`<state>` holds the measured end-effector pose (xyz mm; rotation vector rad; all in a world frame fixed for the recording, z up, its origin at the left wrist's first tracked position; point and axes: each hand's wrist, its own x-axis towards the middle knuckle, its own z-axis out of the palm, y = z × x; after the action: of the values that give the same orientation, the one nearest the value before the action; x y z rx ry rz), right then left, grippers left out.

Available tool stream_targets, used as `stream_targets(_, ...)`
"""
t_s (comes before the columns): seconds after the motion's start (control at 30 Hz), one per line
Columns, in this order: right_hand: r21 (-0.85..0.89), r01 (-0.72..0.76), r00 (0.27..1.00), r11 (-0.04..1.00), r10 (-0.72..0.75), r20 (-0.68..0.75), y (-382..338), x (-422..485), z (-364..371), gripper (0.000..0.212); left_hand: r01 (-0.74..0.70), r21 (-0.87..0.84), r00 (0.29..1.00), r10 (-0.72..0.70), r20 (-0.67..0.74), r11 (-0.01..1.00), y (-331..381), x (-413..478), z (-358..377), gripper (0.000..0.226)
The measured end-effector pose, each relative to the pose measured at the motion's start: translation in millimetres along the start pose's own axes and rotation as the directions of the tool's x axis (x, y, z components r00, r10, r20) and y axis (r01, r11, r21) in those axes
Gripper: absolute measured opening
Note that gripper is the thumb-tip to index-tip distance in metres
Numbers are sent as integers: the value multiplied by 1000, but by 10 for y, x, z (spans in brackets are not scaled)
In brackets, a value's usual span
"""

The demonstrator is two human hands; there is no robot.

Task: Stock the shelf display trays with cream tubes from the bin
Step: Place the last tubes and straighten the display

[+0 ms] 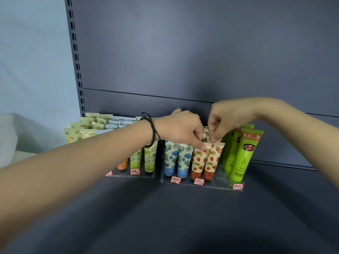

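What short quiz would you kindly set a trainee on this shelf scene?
1. True or false: the left hand and the right hand both touch the strawberry tubes.
2. Which tubes stand just left of them? A orange; B blue-flowered; C plain green.
3. Which wrist wears the bracelet?
Key: 1 true; 2 B; 3 left.

Bare forearms; a black braided cord bracelet (152,132) circles the left wrist.
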<state>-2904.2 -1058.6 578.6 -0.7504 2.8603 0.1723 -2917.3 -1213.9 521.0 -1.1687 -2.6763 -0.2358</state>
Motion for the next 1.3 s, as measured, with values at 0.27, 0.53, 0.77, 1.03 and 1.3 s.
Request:
stream_targets(0.27,7,-47,985,999,47,-164,141,-12,-127,14,8,15,999,-7,-43,1000,-5,-4,-21,45)
stream_targets(0.53,-27,-76,994,997,73,-84,166,96,-12,13,81,24,978,-75,-192,996,-108,6,-100,22)
stream_targets(0.77,-63,-49,998,997,47,-36,166,197,74,5,151,29,978,-145,-150,988,-99,-13,-38,26)
stream_targets(1.03,-2,-91,983,996,89,-158,237,225,-46,14,213,18,952,-204,-229,977,-238,-100,-128,13)
stream_targets(1.3,-127,-146,984,981,131,-121,241,391,28,13,334,39,920,-316,-233,942,-401,-197,-151,15)
